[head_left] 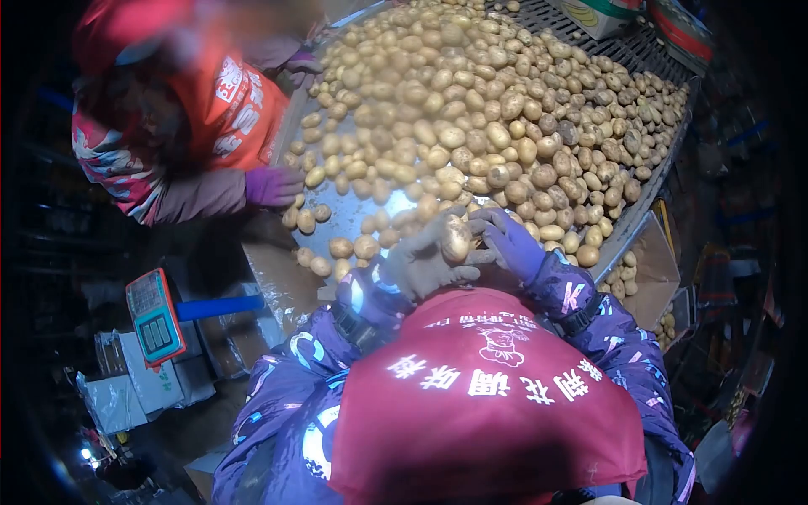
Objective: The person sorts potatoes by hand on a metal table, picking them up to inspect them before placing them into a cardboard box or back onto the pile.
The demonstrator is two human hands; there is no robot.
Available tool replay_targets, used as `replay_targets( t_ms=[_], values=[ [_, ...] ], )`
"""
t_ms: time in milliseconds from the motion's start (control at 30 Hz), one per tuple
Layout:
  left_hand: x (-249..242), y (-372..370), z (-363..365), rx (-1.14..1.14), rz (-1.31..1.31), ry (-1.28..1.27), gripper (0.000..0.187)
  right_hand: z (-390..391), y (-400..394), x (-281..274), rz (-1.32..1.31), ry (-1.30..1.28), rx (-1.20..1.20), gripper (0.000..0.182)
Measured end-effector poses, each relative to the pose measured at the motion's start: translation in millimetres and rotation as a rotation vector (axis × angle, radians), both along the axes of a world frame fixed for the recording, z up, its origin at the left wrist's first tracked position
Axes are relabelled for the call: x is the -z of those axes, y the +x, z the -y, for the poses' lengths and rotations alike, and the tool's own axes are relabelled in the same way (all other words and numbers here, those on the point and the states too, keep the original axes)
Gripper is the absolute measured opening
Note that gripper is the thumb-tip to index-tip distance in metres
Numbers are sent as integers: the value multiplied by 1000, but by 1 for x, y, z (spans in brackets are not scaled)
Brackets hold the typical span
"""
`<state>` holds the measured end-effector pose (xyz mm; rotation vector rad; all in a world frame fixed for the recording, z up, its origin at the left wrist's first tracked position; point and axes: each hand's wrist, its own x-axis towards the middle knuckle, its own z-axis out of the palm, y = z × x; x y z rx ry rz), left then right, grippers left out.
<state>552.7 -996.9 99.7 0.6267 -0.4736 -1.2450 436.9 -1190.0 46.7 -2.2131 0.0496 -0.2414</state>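
Oval tan potato (455, 240), dirt-smudged, held at table (343, 209)'s near edge, pinched in left hand (421, 263); right hand (513, 242) curled just beside; metal table heaped with potatoes (522, 109); scale (155, 318) seen near-left of table, surroundings dark

Some upper potatoes (399, 86) are blurred, and the top edge cuts off a carton (596, 17).

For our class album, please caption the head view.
Gloved left hand holding a potato, right hand beside it, at a potato-heaped table near a co-worker.
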Motion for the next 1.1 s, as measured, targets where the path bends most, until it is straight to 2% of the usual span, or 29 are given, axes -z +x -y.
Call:
replay_targets(
  t_ms=[67, 133, 167, 200, 233, 267, 300, 333, 400, 467, 533, 600, 667, 733, 833, 900, 933, 1000, 1067, 1100],
  values=[
    [26, 5, 6, 79, -531, -34, 49, 0, -1, 2, -101, 261, 20, 25],
    [-14, -2, 6, -19, -40, 122, 44, -7, 1, -29, -196, 376, 94, 26],
    [-10, -1, 5, -37, 79, 146, 43, -13, 2, -48, -244, 395, 142, 27],
    [-5, 0, 3, -56, 197, 173, 41, -16, 1, -55, -199, 246, 108, 28],
    [39, 6, 1, -41, 187, 150, 40, -18, -1, -60, -155, 98, 75, 29],
    [51, 6, 2, -116, 381, 146, 39, -21, -2, -65, -112, -49, 42, 30],
    [62, 5, 3, -202, 574, 157, 38, -25, -1, -77, -179, -39, 33, 30],
    [61, 0, 9, -379, 971, 184, 36, -31, 2, -91, -246, -28, 23, 30],
    [55, -3, 14, -492, 1226, 162, 34, -35, 6, -97, -328, 26, 19, 31],
    [49, -2, 16, -384, 1012, 107, 35, -37, 6, -93, -354, 107, 33, 32],
    [50, -4, 16, -327, 930, 125, 36, -36, 5, -83, -419, 36, 11, 31],
    [50, -8, 17, -275, 544, 207, 37, -35, 6, -78, -411, 49, 5, 31],
    [47, -15, 20, -192, -209, 299, 39, -38, 6, -79, -349, 111, 14, 31],
    [34, -16, 14, -232, -39, 323, 38, -42, 8, -96, -330, 110, 15, 30],
    [19, -25, 13, -449, 508, 442, 40, -40, 15, -116, -434, 32, -28, 27],
    [9, -25, 11, -487, 462, 502, 43, -33, 15, -106, -226, -79, -120, 27],
    [2, -17, 8, -424, 186, 503, 45, -28, 13, -89, 37, -156, -188, 28],
    [0, -13, 7, -356, 48, 481, 47, -26, 7, -77, 70, -20, -124, 31],
    [4, -13, 9, -352, 320, 441, 47, -41, 6, -101, -389, 400, 144, 35],
    [7, -14, 10, -350, 454, 417, 48, -40, 2, -79, -362, 388, 158, 37]
  ],
)
